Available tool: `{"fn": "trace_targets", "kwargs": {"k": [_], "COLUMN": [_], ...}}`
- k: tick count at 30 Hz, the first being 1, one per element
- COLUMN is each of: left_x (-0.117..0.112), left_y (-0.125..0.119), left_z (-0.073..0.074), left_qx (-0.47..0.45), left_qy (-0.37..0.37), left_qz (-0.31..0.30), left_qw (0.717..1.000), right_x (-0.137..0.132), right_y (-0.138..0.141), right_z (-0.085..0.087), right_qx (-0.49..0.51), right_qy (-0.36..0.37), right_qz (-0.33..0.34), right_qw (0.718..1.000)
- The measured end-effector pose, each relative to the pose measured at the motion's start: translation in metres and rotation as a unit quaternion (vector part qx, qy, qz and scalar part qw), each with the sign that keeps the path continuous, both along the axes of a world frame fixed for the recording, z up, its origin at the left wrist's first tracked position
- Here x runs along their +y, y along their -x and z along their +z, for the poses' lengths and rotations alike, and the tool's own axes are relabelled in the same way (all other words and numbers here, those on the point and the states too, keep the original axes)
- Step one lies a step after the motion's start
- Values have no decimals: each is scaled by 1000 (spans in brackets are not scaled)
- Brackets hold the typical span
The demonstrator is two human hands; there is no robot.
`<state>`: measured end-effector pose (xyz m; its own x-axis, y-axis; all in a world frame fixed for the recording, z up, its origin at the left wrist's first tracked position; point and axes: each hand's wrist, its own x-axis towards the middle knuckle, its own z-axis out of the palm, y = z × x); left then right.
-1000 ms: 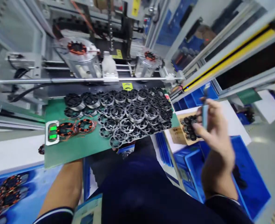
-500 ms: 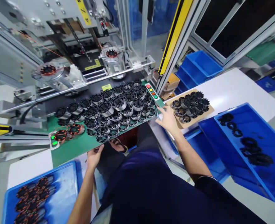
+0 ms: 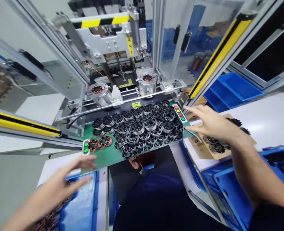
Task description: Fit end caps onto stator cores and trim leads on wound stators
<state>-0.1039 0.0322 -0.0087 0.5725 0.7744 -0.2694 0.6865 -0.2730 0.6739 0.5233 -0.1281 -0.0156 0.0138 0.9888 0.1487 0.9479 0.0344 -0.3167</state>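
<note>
Several black stator rings (image 3: 142, 126) are piled on a green mat (image 3: 110, 154) in front of a winding machine. My right hand (image 3: 210, 123) hovers open with fingers spread just right of the mat, near a small button panel (image 3: 179, 113). It holds nothing. My left hand (image 3: 67, 178) is raised and open, blurred, above a blue tray (image 3: 84, 205) at the lower left, close to the mat's front left corner. Two copper-wound stators (image 3: 99, 142) lie on the mat's left side.
The winding machine (image 3: 117, 48) with two fixtures stands behind the mat, framed by yellow-black light-curtain bars (image 3: 216, 57). A cardboard sheet (image 3: 219, 150) with more black rings lies on the white table at right. Blue bins (image 3: 230, 88) sit at right and lower right.
Both hands have lifted off the mat's edges and now hover open in the air. The view has tilted up toward the machine.
</note>
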Motion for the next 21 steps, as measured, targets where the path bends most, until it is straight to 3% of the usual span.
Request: {"fn": "trace_targets", "kwargs": {"k": [2, 3, 5, 7, 10, 13, 16, 19, 21], "left_x": [60, 91, 147, 193, 240, 268, 286, 293, 291], "left_y": [-44, -72, -130, -176, -210, -215, -217, -224, -229], "left_z": [53, 72, 93, 93, 73, 58, 54, 52, 49], "left_qx": [14, 18, 106, 211, 304, 331, 351, 382, 400], "left_qy": [-134, -211, -318, -345, -307, -276, -244, -209, -192], "left_qz": [-3, -4, -31, -8, 21, 6, -22, -46, -54], "left_qw": [991, 977, 942, 914, 902, 902, 904, 899, 895], "right_x": [73, 114, 196, 263, 324, 351, 371, 389, 396], "right_y": [7, 15, 33, 51, 63, 60, 52, 47, 45], "right_z": [41, 57, 76, 82, 74, 61, 51, 42, 37], "right_qx": [-1, 8, 11, 21, 47, 40, 17, 11, 31], "right_qy": [-20, -18, 11, 82, 218, 305, 352, 356, 316], "right_qz": [30, 33, 5, -66, -128, -131, -144, -152, -139], "right_qw": [999, 999, 1000, 994, 967, 942, 925, 922, 938]}}
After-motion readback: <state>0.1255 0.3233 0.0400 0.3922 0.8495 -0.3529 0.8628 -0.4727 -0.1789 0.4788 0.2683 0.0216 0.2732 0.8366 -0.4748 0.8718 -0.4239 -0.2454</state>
